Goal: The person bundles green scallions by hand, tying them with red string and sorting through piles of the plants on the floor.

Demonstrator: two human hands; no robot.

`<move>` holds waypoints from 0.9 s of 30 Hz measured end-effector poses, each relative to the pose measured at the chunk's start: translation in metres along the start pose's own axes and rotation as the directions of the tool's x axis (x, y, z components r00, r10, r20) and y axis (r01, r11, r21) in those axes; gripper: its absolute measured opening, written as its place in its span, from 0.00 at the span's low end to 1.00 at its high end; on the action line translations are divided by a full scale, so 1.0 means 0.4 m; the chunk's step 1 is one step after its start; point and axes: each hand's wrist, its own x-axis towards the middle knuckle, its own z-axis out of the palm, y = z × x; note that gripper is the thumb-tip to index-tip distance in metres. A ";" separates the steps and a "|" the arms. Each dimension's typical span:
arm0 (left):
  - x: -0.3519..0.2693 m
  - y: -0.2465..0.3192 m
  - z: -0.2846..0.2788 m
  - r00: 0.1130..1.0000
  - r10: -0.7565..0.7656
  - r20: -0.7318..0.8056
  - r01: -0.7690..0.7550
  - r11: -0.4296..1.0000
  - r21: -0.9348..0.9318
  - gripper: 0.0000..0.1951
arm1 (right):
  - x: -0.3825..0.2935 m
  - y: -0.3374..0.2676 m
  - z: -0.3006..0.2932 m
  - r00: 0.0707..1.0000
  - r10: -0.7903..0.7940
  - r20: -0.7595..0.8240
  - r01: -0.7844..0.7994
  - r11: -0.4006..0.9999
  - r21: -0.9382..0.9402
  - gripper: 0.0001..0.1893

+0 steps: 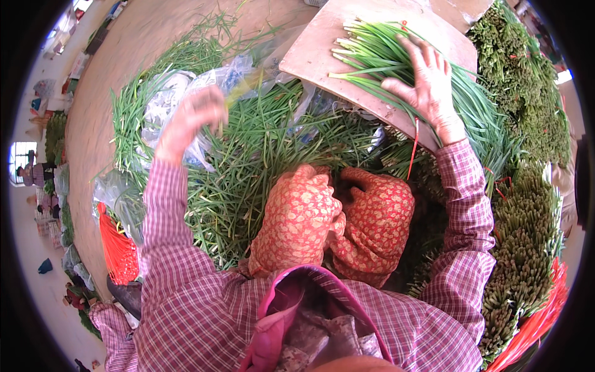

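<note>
My right hand (430,90) lies on a bunch of garlic chives (372,53), thumb spread from the fingers, holding it down on a board (316,51). The pale cut ends point left, and the long leaves trail over the board's right edge. A red tie (413,149) hangs from the board's front edge. Out to the left, my left hand (195,114) is raised and blurred, its fingers curled. A yellowish streak (246,86), perhaps a withered leaf, shows beside its fingertips; whether the hand grips it is unclear. Below lies a heap of loose chive leaves (260,125).
Clear plastic bags (172,102) lie among the leaves. My knees (302,214) in flowered cloth are below the board. Stacked bundles of green stalks (520,251) line the right side. Red ties hang in a bunch (116,251) at left. Other people (37,174) are far left.
</note>
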 end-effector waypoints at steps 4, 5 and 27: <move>-0.289 -0.172 0.067 0.867 -0.490 0.087 0.483 0.871 0.089 0.07 | -0.004 -0.029 0.057 0.991 -0.121 0.052 0.127 0.982 -0.138 0.38; -0.373 -0.232 0.077 0.838 -0.536 0.103 0.531 0.844 0.076 0.07 | 0.010 -0.015 0.068 0.993 -0.117 0.033 0.121 0.982 -0.146 0.35; -0.015 -0.466 -0.013 0.917 -0.105 -0.386 0.229 0.928 0.293 0.24 | 0.006 -0.448 0.436 0.671 -0.215 0.710 -0.514 0.555 0.654 0.24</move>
